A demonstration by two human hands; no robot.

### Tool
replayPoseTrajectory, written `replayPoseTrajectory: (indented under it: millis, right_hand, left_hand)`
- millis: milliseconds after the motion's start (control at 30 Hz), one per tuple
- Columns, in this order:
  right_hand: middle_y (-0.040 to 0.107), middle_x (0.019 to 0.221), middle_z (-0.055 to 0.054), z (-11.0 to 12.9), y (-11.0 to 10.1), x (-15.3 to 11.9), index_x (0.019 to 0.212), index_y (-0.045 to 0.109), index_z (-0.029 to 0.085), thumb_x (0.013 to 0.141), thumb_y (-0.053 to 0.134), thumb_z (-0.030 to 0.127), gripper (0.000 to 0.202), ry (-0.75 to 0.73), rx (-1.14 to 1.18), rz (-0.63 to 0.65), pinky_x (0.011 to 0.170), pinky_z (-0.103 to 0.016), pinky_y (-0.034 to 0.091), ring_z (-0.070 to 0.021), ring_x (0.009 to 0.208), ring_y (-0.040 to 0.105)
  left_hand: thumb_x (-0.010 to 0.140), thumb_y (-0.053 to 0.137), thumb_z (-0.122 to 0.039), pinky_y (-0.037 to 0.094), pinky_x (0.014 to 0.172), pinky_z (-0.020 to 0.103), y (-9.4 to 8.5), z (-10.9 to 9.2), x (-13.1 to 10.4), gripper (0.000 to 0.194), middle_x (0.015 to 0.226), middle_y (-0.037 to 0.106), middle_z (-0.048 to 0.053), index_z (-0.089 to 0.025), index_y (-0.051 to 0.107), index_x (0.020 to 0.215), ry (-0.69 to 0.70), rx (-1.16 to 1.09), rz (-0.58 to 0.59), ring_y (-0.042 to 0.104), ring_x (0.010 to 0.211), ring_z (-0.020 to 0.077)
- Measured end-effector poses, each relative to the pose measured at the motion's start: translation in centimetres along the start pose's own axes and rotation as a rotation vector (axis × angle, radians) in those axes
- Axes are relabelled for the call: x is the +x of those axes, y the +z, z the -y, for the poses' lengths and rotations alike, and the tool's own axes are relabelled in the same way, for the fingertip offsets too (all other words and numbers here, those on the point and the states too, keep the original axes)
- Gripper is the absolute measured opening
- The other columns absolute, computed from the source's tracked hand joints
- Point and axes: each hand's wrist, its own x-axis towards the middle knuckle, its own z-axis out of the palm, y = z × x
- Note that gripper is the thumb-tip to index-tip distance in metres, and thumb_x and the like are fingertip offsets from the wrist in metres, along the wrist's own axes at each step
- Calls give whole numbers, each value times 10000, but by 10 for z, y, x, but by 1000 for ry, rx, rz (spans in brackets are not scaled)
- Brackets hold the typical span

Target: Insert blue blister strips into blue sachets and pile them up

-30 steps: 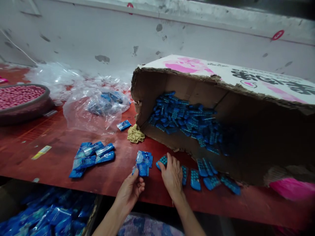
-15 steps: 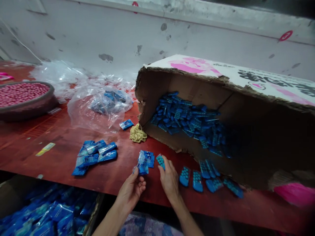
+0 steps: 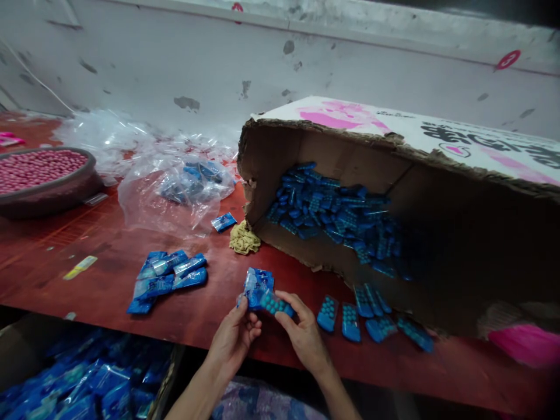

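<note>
— What's the setting on your feed?

— A red-brown table (image 3: pixel 109 274) against a scuffed grey wall (image 3: pixel 175 64). I'm looking down at both hands at the near edge.

— And the grip?

— My left hand (image 3: pixel 234 338) pinches a blue wrapper (image 3: pixel 256 289) between thumb and fingers, closed on its lower edge. My right hand (image 3: pixel 304 332) has thumb and fingertips clamped on a blue blister tray (image 3: pixel 275 304), and the tray's end touches the wrapper, just beside the left thumb. Whether it's partly inside the wrapper, I cannot tell.

— What's closest around that?

— Just right of the right hand, loose blister trays (image 3: pixel 350 318) lie on the table in front of a torn cardboard box (image 3: pixel 394 175) on its side. Deeper in the box is a heap of trays (image 3: pixel 332 210).

— To the left?

— Near the left hand, a small pile of filled packets (image 3: pixel 166 280). Beyond the grip, a crumpled yellowish wad (image 3: pixel 244 239) and a single packet (image 3: pixel 224 221), then clear plastic bags (image 3: pixel 175 186) with blue pieces inside. Well off to the left, a round tray of pink beads (image 3: pixel 39 169). Below the table edge, left of my arm, a bin of blue packets (image 3: pixel 87 379).
</note>
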Motion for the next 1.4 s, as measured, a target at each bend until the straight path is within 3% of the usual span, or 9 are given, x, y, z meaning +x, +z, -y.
replayPoseTrajectory:
  millis: [367, 533, 633, 733, 867, 967, 1100, 1300, 1400]
  right_hand:
    - [604, 948, -20, 0, -5, 2, 982, 651, 268, 763, 538, 146, 274, -42, -3, 36, 814, -263, 457, -152, 913, 572]
    - [608, 954, -18, 2, -4, 3, 989, 644, 259, 770, 528, 139, 276, -37, 8, 89, 832, -262, 440, -151, 921, 568]
    - [616, 959, -16, -1, 1, 1, 1075, 575, 241, 761, 548, 164, 324, 34, 23, 32, 820, -265, 450, -152, 897, 580]
    - [632, 897, -8, -7, 10, -4, 1046, 541, 216, 750, 567, 206, 297, 85, -34, -93, 730, -244, 483, -148, 798, 604]
    - [639, 943, -40, -12, 23, -11, 995, 562, 216, 783, 530, 205, 214, -51, -217, -144, 764, -261, 482, -174, 864, 607]
    - [599, 1084, -66, -8, 24, -13, 1113, 532, 223, 812, 482, 159, 311, -154, -227, -16, 875, -285, 442, -180, 1011, 558]
    - [563, 1159, -37, -1, 13, -11, 1170, 514, 268, 832, 468, 157, 359, -102, -81, 199, 945, -307, 393, -168, 1086, 512]
    - [525, 1205, -34, -12, 4, -3, 1220, 457, 312, 690, 665, 403, 576, -19, 239, 242, 933, -356, 387, -209, 1102, 495]
    - [507, 1183, -42, -14, 7, -2, 1190, 488, 307, 660, 659, 487, 586, -27, 283, 227, 902, -343, 403, -214, 1066, 506]
  left_hand:
    - [612, 708, -311, 500, 470, 220, -4, -5, 3, 228, 474, 576, -9, -130, 576, 653, 140, 101, 130, 559, 466, 108]
    - [602, 710, -314, 511, 533, 253, -5, -9, 3, 224, 527, 610, -3, -126, 613, 674, 246, 161, 129, 566, 502, 112]
    - [596, 713, -304, 505, 539, 257, -4, -8, 3, 239, 601, 643, 9, -126, 633, 734, 276, 194, 112, 591, 550, 132]
    - [569, 729, -314, 496, 536, 260, 0, -4, 2, 276, 620, 659, 25, -124, 634, 745, 221, 170, 103, 608, 559, 150]
    - [572, 731, -310, 494, 555, 257, 4, 0, 1, 249, 611, 663, 33, -123, 616, 691, 110, 106, 85, 604, 543, 136]
    - [609, 713, -266, 493, 551, 246, 2, -2, 0, 186, 620, 668, 24, -133, 614, 693, 47, 76, 88, 607, 553, 131]
    - [653, 682, -220, 505, 563, 255, -6, -11, 0, 143, 693, 687, 40, -137, 632, 758, -39, 117, 154, 625, 596, 143]
    - [716, 618, -194, 521, 591, 297, -11, -19, 0, 194, 803, 686, 64, -135, 636, 899, -131, 113, 388, 641, 663, 173]
    - [727, 602, -172, 523, 584, 295, -10, -18, 3, 180, 807, 686, 62, -133, 635, 899, -142, 85, 419, 638, 652, 164]
